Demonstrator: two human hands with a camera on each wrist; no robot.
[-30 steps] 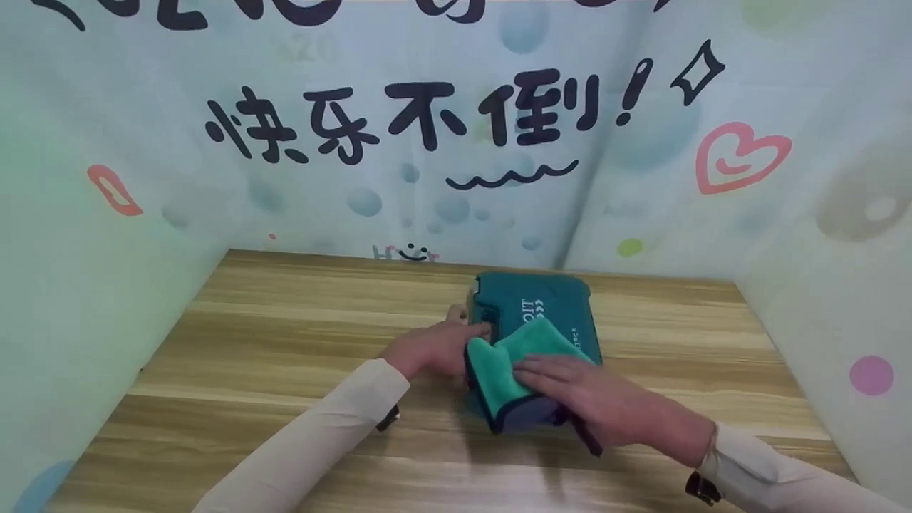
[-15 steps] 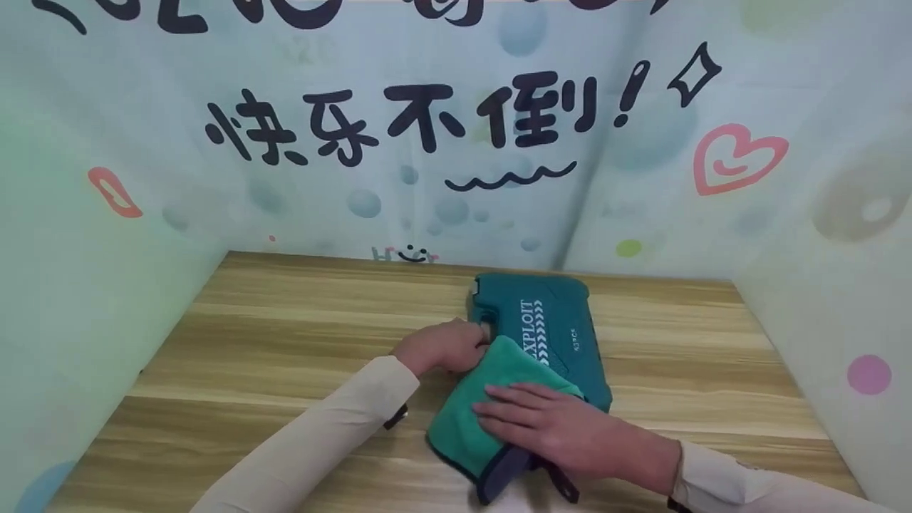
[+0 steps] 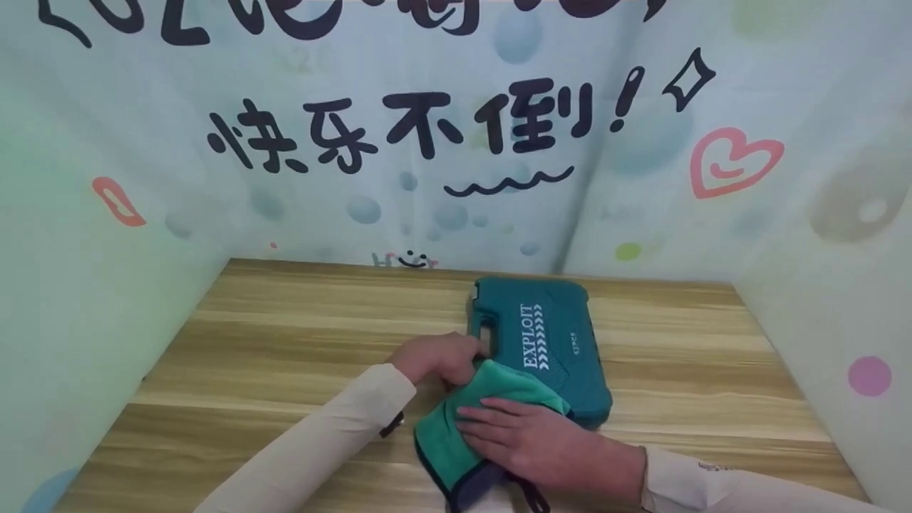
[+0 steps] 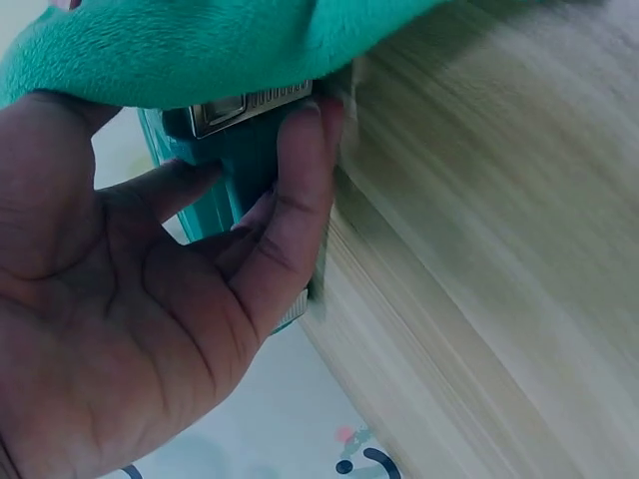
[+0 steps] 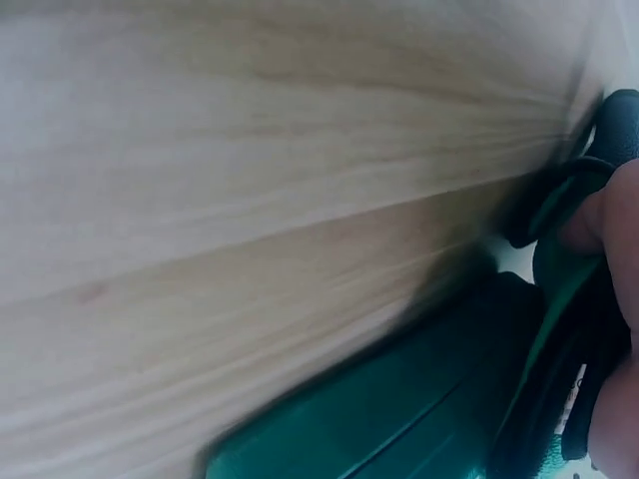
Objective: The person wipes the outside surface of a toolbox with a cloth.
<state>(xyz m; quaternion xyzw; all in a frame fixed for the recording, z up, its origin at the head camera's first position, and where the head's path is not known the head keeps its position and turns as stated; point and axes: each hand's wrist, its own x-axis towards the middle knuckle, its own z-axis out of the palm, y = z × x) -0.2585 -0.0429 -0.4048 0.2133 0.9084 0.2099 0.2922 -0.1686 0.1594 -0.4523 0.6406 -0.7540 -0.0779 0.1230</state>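
A dark teal plastic tool case (image 3: 548,342) lies flat on a wooden worktop (image 3: 285,342), right of centre, with white lettering "EXPLOIT" and a row of arrows on its lid. The left hand (image 3: 438,356) grips the case at its handle end on the left side; in the left wrist view its fingers (image 4: 300,190) curl round the teal edge beside a metal latch (image 4: 245,105). The right hand (image 3: 527,438) lies flat with fingers straight, pressing a green microfibre cloth (image 3: 463,420) with a dark border against the near corner of the case; the cloth drapes over that corner and onto the worktop, hiding it. Both arms wear pale long sleeves (image 3: 320,442). White fabric walls (image 3: 107,285) enclose the worktop on three sides, printed with black Chinese characters (image 3: 399,128), a pink heart (image 3: 734,160), coloured dots and pale bubbles. The right wrist view is blurred, showing wood grain and a strip of teal
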